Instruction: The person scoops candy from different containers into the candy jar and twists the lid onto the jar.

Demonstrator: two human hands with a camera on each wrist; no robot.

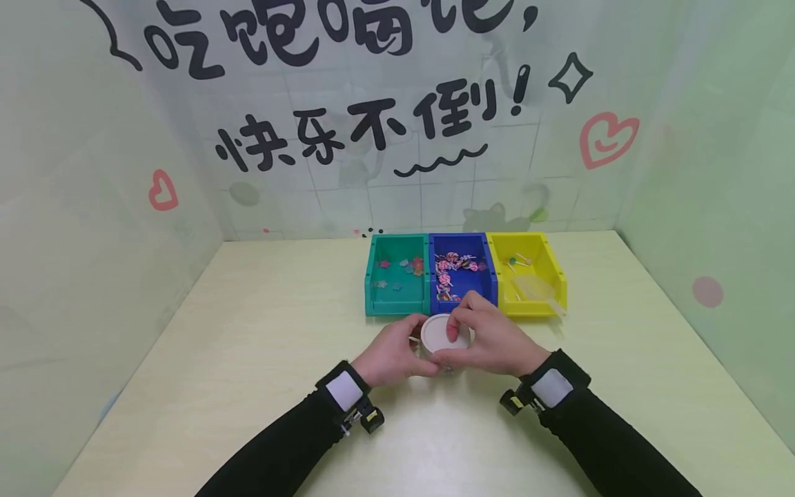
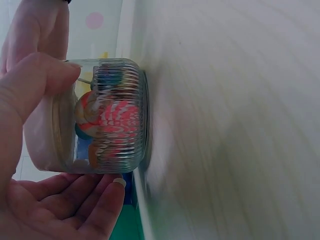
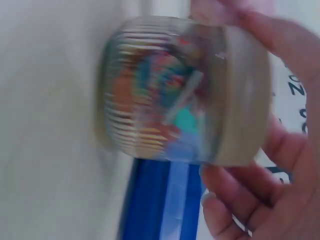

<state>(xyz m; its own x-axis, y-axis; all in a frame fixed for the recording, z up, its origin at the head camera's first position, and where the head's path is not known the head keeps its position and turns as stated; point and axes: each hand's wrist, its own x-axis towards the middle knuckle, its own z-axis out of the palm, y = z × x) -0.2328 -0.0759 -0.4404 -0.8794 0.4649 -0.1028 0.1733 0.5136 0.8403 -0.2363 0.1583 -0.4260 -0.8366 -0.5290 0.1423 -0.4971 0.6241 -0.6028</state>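
A small ribbed glass jar (image 2: 117, 120) with a pale lid (image 1: 437, 333) stands on the table between the two hands. Through its wall show colourful swirled candies and a thin white stick, blurred in the right wrist view. The left hand (image 1: 394, 351) holds the jar from the left, thumb on the near side and fingers round the far side. From the right, the right hand (image 1: 491, 339) grips the lid (image 3: 245, 100) with bent fingers and thumb. The lid sits on the jar's mouth; whether it is fully seated I cannot tell.
Behind the jar, three bins stand side by side. The green bin (image 1: 397, 304) has small star-like pieces, the blue bin (image 1: 472, 283) has mini lollipops, and the yellow bin (image 1: 540, 252) holds a few sticks and a translucent scoop (image 1: 535, 287). A printed curtain (image 1: 373, 200) hangs behind.
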